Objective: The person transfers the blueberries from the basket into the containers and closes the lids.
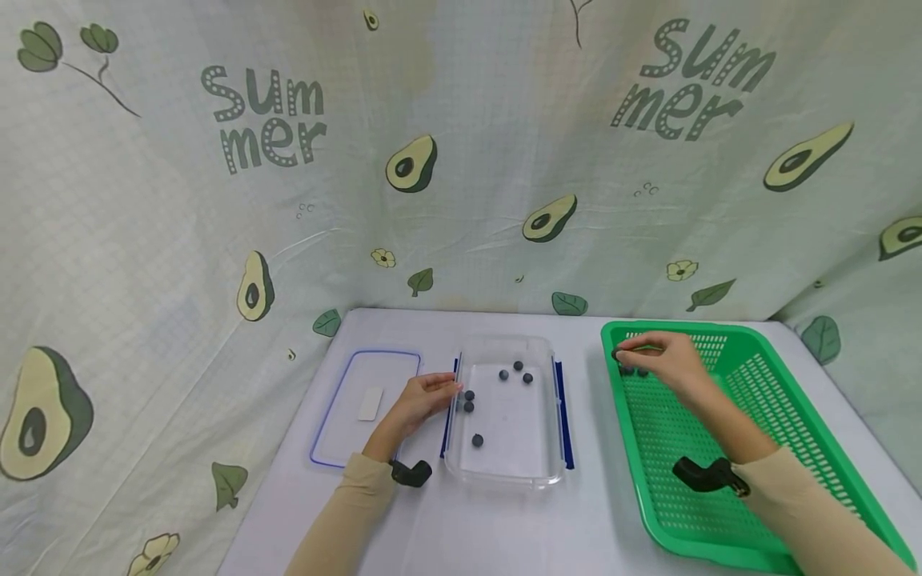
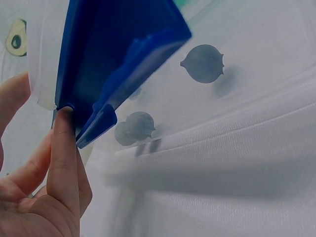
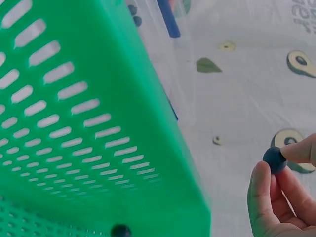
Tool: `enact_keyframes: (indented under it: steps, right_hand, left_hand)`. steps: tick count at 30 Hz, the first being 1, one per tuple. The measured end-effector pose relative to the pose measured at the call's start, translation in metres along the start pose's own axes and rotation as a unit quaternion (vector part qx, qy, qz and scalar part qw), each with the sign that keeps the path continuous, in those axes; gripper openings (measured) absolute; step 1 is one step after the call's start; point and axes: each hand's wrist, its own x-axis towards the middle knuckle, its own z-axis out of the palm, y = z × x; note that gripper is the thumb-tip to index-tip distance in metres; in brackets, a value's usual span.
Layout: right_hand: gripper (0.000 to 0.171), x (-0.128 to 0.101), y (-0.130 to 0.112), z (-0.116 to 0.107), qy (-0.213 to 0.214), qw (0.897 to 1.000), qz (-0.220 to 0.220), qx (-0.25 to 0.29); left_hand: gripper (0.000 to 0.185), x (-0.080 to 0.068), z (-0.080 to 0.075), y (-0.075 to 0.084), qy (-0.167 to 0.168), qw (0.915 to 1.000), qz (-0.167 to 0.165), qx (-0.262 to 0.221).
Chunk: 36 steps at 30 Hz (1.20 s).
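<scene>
So, near edge of bench [image 1: 504, 528]: clear box [image 1: 504, 472] holds six blueberries [image 1: 478, 440] already. Left hand [image 1: 425, 400] steadies box's left side, fingers straight, touching blue clip [image 2: 113, 74], gripping nothing. Lid [image 1: 360, 408] lies off, left of box. Further back: right hand [image 1: 659, 356] over far corner of green basket [image 1: 756, 416], pinching one berry [image 3: 274, 159] between thumb and finger. Couple of berries left in basket under hand. Seems mostly done; held berry not yet in box.

Bright, even, soft light, faint shadows, fisheye bending at head-view edges (wrist close-ups slightly blurred)
</scene>
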Motion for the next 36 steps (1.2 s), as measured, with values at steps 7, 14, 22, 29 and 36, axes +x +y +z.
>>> enact_keyframes:
  steps: [7,14,22,29,36]
  right_hand:
    - [0.037,0.002,-0.006,0.015,-0.018,0.999,-0.010,0.029]
    - [0.035,0.003,-0.011,0.027,-0.032,0.999,-0.012,0.026]
    - [0.031,0.007,-0.018,0.039,-0.051,0.997,-0.019,0.055]
    - [0.029,0.009,-0.027,0.050,-0.068,0.996,-0.021,0.057]
    - [0.028,0.014,-0.031,0.060,-0.080,0.995,-0.022,0.056]
  left_hand:
    - [0.048,0.000,0.000,0.000,0.003,1.0000,-0.003,0.004]
    - [0.048,0.001,0.000,-0.002,0.005,1.0000,0.003,0.006]
    - [0.049,0.001,0.000,-0.003,0.004,1.0000,0.004,0.007]
    - [0.048,0.002,0.000,-0.005,0.008,1.0000,0.003,-0.001]
    - [0.049,0.002,0.001,-0.003,0.010,0.9999,0.004,0.003]
